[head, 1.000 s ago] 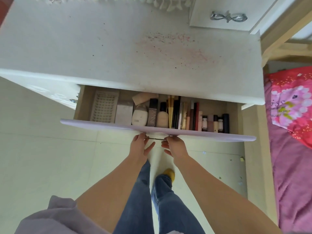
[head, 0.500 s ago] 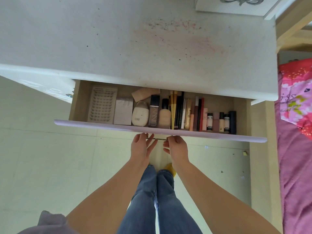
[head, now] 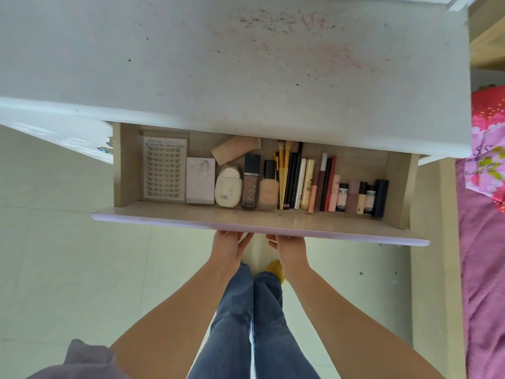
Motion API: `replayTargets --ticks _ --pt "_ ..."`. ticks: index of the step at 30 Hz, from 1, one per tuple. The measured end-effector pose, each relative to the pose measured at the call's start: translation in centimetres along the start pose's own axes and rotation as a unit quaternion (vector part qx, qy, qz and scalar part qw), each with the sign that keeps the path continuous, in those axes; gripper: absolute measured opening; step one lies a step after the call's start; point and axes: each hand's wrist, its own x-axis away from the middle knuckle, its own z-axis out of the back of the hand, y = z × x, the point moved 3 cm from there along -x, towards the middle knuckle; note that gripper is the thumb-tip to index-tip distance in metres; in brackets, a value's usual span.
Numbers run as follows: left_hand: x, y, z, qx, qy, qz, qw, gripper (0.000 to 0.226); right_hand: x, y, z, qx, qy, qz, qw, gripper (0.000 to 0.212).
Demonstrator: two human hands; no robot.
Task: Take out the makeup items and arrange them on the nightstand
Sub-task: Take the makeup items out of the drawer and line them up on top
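Progress is slight — the drawer (head: 246, 217) is pulled out, yet no makeup items (head: 273, 184) are taken out, and nothing is set on the stained nightstand (head: 191, 64) top. The items are lined up inside the drawer: a lash card at the left, bottles in the middle, brushes and tubes to the right. The left hand (head: 228, 246) and right hand (head: 288, 246) are held at the drawer's near front; their fingertips are hidden, so the grip cannot be told. Compared with the earlier frames, the drawer is drawn further out — more items are exposed.
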Motion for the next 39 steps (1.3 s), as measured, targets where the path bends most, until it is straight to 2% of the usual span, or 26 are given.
replayTargets --ticks 4,5,7,8,9,11,12,13,14,15,17,19,21,22,24,27,29,31,33,36,39 --pt "-0.3 0.3 0.3 -0.017 -0.03 0.01 0.999 0.025 -0.7 0.5 0.5 0.049 -0.018 0.011 0.999 0.026" --pt "-0.1 0.5 0.4 -0.041 -0.043 0.012 0.998 0.023 -0.6 0.4 0.6 0.047 -0.027 0.014 0.998 0.023" --pt "0.6 0.8 0.4 -0.159 -0.075 0.016 0.984 0.018 -0.3 -0.1 0.8 0.039 -0.049 0.007 0.998 0.015" --pt "1.2 1.1 0.5 -0.256 -0.09 0.013 0.962 0.02 0.2 -0.5 1.0 0.041 -0.067 -0.003 0.997 0.015" --pt "1.9 1.4 0.7 -0.371 -0.105 0.005 0.922 0.024 0.9 -1.0 1.4 0.06 -0.091 -0.014 0.994 0.018" --pt "3.7 2.5 0.9 -0.599 -0.152 -0.034 0.785 0.029 2.9 -2.1 2.9 0.146 -0.149 -0.027 0.978 0.022" --pt "4.8 3.3 0.7 -0.669 -0.183 -0.057 0.718 0.028 4.0 -3.0 4.0 0.197 -0.18 -0.021 0.964 0.022" --pt "6.2 4.2 0.1 -0.705 -0.213 -0.075 0.673 0.029 5.0 -3.9 5.3 0.237 -0.209 -0.01 0.949 0.023" --pt "7.4 5.2 -0.9 -0.71 -0.241 -0.084 0.656 0.028 6.0 -5.2 6.6 0.264 -0.23 0.003 0.937 0.024" --pt "8.6 6.2 -2.4 -0.699 -0.267 -0.093 0.657 0.028 6.6 -6.6 7.9 0.282 -0.236 0.023 0.929 0.024" --pt "9.3 7.7 -5.9 -0.67 -0.296 -0.133 0.668 0.026 6.6 -9.8 9.8 0.301 -0.201 0.083 0.928 0.024" --pt "7.9 8.2 -9.8 -0.66 -0.284 -0.213 0.662 0.024 4.7 -12.5 10.6 0.327 -0.131 0.154 0.923 0.023" --pt "5.3 7.6 -13.1 -0.662 -0.236 -0.299 0.645 0.027 1.5 -14.0 10.2 0.373 -0.075 0.209 0.901 0.024" --pt "3.7 7.0 -14.4 -0.668 -0.211 -0.337 0.629 0.031 -0.3 -14.3 9.8 0.4 -0.054 0.225 0.887 0.028" --pt "0.8 5.6 -16.4 -0.701 -0.161 -0.397 0.57 0.036 -3.5 -14.3 8.9 0.464 -0.023 0.251 0.85 0.036" --pt "-2.1 4.1 -17.6 -0.757 -0.102 -0.434 0.477 0.043 -6.0 -13.8 7.8 0.528 -0.021 0.292 0.798 0.041" --pt "-2.8 3.5 -17.7 -0.772 -0.094 -0.455 0.435 0.046 -6.6 -13.5 7.4 0.547 -0.025 0.312 0.776 0.043" --pt "-3.2 3.4 -17.6 -0.767 -0.089 -0.469 0.429 0.046 -6.9 -13.4 7.4 0.558 -0.021 0.326 0.763 0.042" --pt "-3.1 3.6 -17.7 -0.75 -0.08 -0.475 0.454 0.041 -6.9 -13.3 7.4 0.556 -0.017 0.344 0.756 0.039" --pt "-1.8 3.9 -17.1 -0.687 -0.096 -0.5 0.518 0.034 -6.1 -13.4 7.6 0.523 -0.004 0.386 0.759 0.032" --pt "0.6 3.8 -15.8 -0.617 -0.157 -0.459 0.62 0.034 -4.2 -13.3 8.2 0.466 -0.019 0.407 0.785 0.024"
